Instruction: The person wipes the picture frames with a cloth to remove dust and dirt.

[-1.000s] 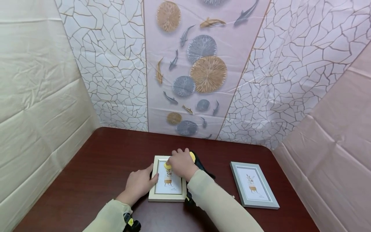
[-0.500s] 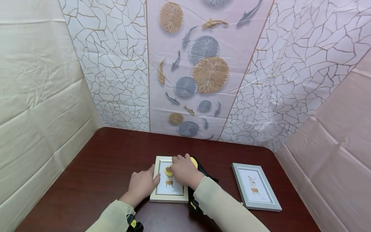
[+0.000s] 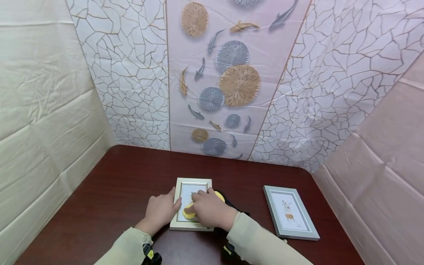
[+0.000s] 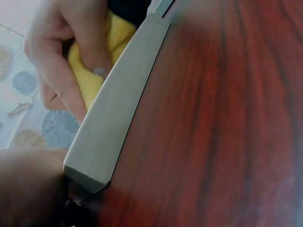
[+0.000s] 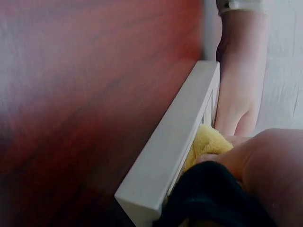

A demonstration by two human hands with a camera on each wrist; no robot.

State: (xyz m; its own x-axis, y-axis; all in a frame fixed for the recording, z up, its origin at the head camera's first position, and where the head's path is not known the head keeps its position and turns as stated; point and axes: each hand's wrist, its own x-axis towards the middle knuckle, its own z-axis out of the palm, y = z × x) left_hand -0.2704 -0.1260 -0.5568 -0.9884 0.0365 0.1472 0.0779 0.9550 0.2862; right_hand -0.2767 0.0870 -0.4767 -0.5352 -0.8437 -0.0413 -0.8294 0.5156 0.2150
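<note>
A cream picture frame (image 3: 185, 226) with a plant print lies face up on the table. My left hand (image 3: 160, 211) grips its left side, thumb over the front border and fingers along the outer edge. A fluffy yellow cloth (image 3: 189, 213) is pinched in my right hand (image 3: 212, 210) and pressed on the lower part of the print. Part of the print is hidden by that hand. In the right wrist view the cloth (image 5: 208, 142) meets the inner border, and a dark part (image 5: 208, 194) hangs beside it. The left wrist view shows the frame's side (image 4: 118, 99) close up.
To the right on the dark red wooden table (image 3: 132, 176) lies a second, grey picture frame (image 3: 289, 213) with a similar print. Patterned fabric (image 3: 212, 121) hangs behind the table, and pale cloth walls (image 3: 49, 121) stand on both sides.
My right hand has slid the cloth down over the print, from its upper part to near the lower border. The left hand keeps its grip, and the frame stays in place.
</note>
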